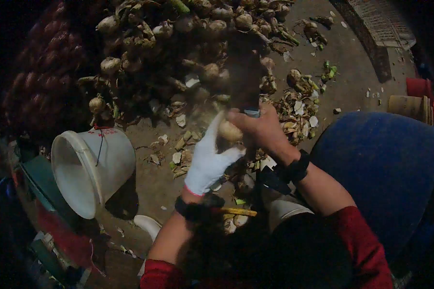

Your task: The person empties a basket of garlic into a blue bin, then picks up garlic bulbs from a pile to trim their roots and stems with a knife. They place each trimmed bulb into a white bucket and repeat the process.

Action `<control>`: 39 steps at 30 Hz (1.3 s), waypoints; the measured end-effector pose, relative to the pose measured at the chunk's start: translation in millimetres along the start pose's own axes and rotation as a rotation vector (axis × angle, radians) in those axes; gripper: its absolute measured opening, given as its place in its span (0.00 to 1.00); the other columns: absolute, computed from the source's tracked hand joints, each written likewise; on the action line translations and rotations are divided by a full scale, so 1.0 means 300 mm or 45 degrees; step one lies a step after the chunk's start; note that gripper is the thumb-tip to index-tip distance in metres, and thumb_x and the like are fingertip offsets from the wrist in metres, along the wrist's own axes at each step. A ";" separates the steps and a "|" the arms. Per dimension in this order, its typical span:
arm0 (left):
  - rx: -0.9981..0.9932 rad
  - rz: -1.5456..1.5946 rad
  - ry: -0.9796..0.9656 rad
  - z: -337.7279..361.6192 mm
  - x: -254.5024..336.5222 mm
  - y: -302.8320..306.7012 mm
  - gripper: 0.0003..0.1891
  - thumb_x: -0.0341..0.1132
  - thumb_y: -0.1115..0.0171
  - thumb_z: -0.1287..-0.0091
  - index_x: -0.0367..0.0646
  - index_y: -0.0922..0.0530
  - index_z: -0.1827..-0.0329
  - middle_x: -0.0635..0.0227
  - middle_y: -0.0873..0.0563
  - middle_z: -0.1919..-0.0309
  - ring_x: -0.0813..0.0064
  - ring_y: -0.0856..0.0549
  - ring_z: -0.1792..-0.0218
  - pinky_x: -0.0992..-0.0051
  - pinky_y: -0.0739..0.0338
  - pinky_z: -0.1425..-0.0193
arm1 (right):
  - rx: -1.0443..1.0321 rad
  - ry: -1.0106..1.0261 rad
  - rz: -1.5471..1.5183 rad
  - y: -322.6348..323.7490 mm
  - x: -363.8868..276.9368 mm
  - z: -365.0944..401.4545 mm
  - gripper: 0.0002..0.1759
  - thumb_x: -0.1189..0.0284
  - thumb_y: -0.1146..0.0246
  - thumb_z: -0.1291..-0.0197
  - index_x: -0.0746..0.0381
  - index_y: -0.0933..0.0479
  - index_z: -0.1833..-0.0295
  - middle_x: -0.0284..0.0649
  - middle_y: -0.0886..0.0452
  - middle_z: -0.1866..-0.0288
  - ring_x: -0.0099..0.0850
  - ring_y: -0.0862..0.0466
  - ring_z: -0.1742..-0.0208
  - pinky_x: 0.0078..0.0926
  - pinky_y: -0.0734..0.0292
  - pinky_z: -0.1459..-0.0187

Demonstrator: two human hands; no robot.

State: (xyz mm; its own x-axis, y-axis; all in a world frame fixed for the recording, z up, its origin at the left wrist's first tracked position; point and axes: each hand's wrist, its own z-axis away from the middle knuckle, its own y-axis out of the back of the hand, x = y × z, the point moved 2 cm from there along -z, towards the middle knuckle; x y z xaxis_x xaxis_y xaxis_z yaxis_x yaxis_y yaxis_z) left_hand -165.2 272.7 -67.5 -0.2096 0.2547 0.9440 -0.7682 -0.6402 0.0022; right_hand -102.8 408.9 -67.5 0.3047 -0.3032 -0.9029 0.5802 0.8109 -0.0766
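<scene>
My left hand (208,163), in a white glove, holds a pale round bulb (230,131) between thumb and fingers. My bare right hand (264,127) is closed on a dark, broad, blade-like tool (245,72), which points away from me; a small shiny part shows at its base. The right thumb or a fingertip comes close to the top of the bulb; whether it touches is blurred. Beyond both hands lies a heap of bulbs (211,71) with stems. Cut stems and peelings (182,156) are scattered left of the glove.
A white bucket (113,151) lies tilted at the left. At the right stands a large blue container (376,168), with a tan bucket (406,108) and a red one (418,87) behind it. Dark red net sacks (48,77) fill the upper left.
</scene>
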 end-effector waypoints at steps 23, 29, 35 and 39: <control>0.309 -0.106 -0.148 0.109 -0.118 0.129 0.23 0.34 0.33 0.50 0.38 0.27 0.51 0.65 0.18 0.66 0.76 0.19 0.64 0.77 0.25 0.57 | -0.288 0.981 1.247 0.034 0.006 0.001 0.10 0.75 0.37 0.60 0.61 0.29 0.68 0.41 0.24 0.75 0.41 0.20 0.71 0.35 0.25 0.72; 0.323 -0.036 -0.146 0.032 0.100 0.109 0.28 0.38 0.33 0.55 0.36 0.28 0.49 0.65 0.20 0.63 0.77 0.21 0.62 0.77 0.26 0.56 | 0.034 0.466 0.905 0.113 0.059 -0.013 0.15 0.73 0.36 0.57 0.66 0.23 0.61 0.50 0.19 0.69 0.44 0.18 0.67 0.33 0.24 0.65; 0.344 0.264 -0.198 -0.005 0.059 0.100 0.24 0.27 0.35 0.56 0.39 0.31 0.54 0.64 0.23 0.60 0.74 0.22 0.62 0.75 0.26 0.55 | -0.017 0.209 0.659 0.016 -0.078 0.048 0.16 0.70 0.37 0.55 0.68 0.23 0.60 0.52 0.20 0.71 0.40 0.18 0.71 0.31 0.25 0.67; 0.122 0.382 0.032 0.091 -0.007 0.071 0.22 0.27 0.37 0.53 0.42 0.30 0.53 0.64 0.23 0.58 0.73 0.22 0.61 0.73 0.26 0.55 | -0.015 0.037 0.716 0.133 0.235 -0.022 0.17 0.67 0.36 0.55 0.68 0.23 0.61 0.51 0.20 0.71 0.40 0.18 0.70 0.33 0.26 0.66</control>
State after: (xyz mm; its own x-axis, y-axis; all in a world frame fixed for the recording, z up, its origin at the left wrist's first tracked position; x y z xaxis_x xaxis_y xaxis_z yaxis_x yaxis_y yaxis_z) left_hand -164.5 238.8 -60.4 -0.4339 0.0612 0.8989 -0.6096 -0.7546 -0.2429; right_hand -63.2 423.3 -136.9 0.5437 0.1906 -0.8174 0.3260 0.8495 0.4149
